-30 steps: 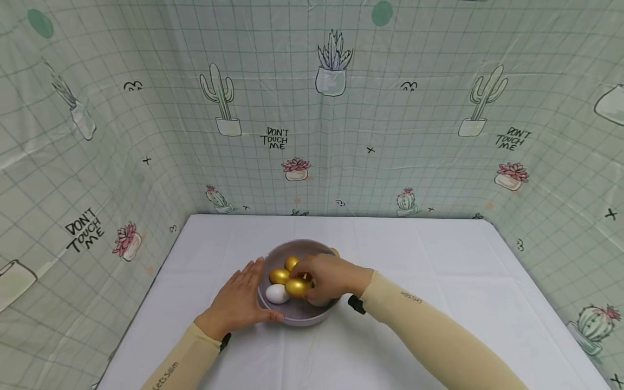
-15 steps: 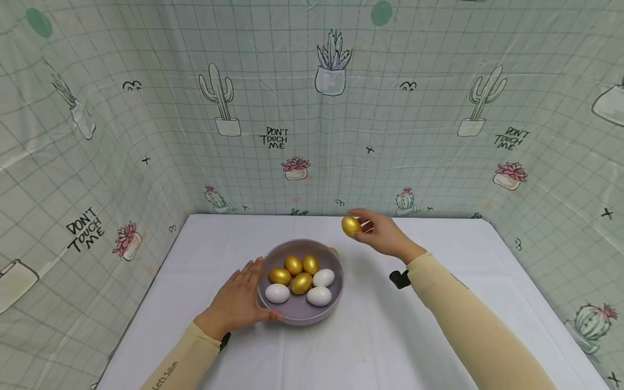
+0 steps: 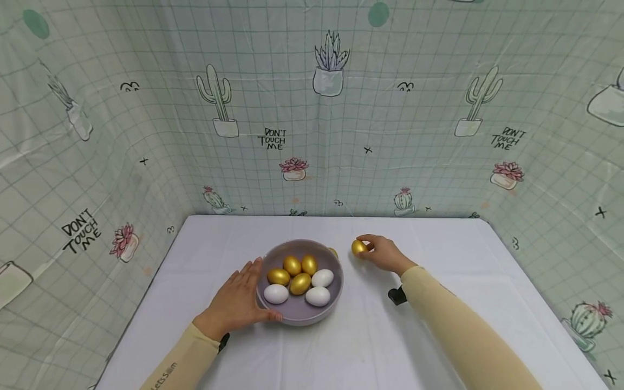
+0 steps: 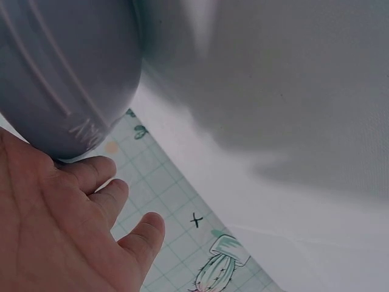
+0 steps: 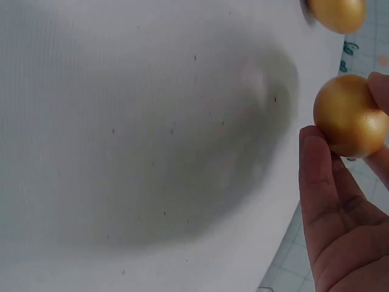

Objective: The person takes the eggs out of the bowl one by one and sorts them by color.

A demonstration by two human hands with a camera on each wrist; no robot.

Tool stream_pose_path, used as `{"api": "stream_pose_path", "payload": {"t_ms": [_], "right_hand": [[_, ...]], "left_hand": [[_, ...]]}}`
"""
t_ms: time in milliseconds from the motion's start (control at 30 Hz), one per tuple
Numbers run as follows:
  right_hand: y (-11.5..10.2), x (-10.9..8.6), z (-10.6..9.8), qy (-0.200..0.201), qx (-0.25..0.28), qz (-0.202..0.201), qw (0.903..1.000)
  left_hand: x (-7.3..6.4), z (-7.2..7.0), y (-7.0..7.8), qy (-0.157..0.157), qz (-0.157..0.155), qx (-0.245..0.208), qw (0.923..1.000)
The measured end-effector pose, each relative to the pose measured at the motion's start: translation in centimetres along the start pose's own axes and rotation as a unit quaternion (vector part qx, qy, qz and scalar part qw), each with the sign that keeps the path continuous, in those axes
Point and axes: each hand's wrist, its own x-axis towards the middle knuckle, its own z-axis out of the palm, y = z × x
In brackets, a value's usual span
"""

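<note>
My right hand [image 3: 387, 253] pinches a gold egg [image 3: 359, 247] between thumb and fingertips, low over the table to the right of the bowl. In the right wrist view the same gold egg [image 5: 349, 115] sits at the fingertips. A mauve bowl [image 3: 300, 317] stands mid-table with several gold eggs [image 3: 300, 284] and three white eggs [image 3: 318, 296] inside. My left hand [image 3: 236, 303] rests against the bowl's left side, fingers straight and thumb along the front rim. In the left wrist view the bowl's outer wall [image 4: 73, 67] touches that hand [image 4: 67, 213].
Another gold egg [image 3: 333, 252] lies on the table behind the bowl's right rim, mostly hidden by it; the right wrist view also has this gold egg [image 5: 338, 13]. A white cloth covers the table [image 3: 439, 303]. A printed curtain [image 3: 361, 119] rises at the back and sides.
My right hand has taken a gold egg out of the bowl, carried it right and back, and then lowered it toward the table. The left hand has stayed at the bowl.
</note>
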Motion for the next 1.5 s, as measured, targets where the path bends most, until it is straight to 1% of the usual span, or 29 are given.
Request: {"api": "stream_pose_path", "payload": {"t_ms": [200, 367, 567, 833, 1133, 1433, 1500], "right_hand": [[0.1, 0.4, 1.4, -0.001, 0.006, 0.02, 0.9998], [-0.4, 0.4, 1.8, 0.002, -0.002, 0.025, 0.9997], [-0.8, 0.4, 1.9, 0.007, -0.004, 0.037, 0.9993], [-0.8, 0.5, 1.9, 0.009, -0.006, 0.04, 0.9992], [-0.9, 0.4, 2.0, 0.009, 0.007, 0.043, 0.999], [-0.6, 0.5, 2.2, 0.007, 0.01, 0.052, 0.9986], [-0.5, 0.5, 2.2, 0.005, 0.012, 0.05, 0.9986]], "left_hand": [[0.1, -0.2, 0.2, -0.004, -0.001, -0.004, 1.0], [0.1, -0.2, 0.4, 0.003, 0.003, 0.001, 1.0], [0.2, -0.2, 0.3, 0.007, 0.006, 0.003, 1.0], [0.2, -0.3, 0.4, 0.01, 0.004, 0.003, 0.9999], [0.1, -0.2, 0.3, 0.006, 0.001, 0.001, 1.0], [-0.1, 0.3, -0.1, 0.028, 0.01, -0.006, 0.9995], [-0.1, 0.4, -0.2, 0.027, 0.009, -0.006, 0.9996]]}}
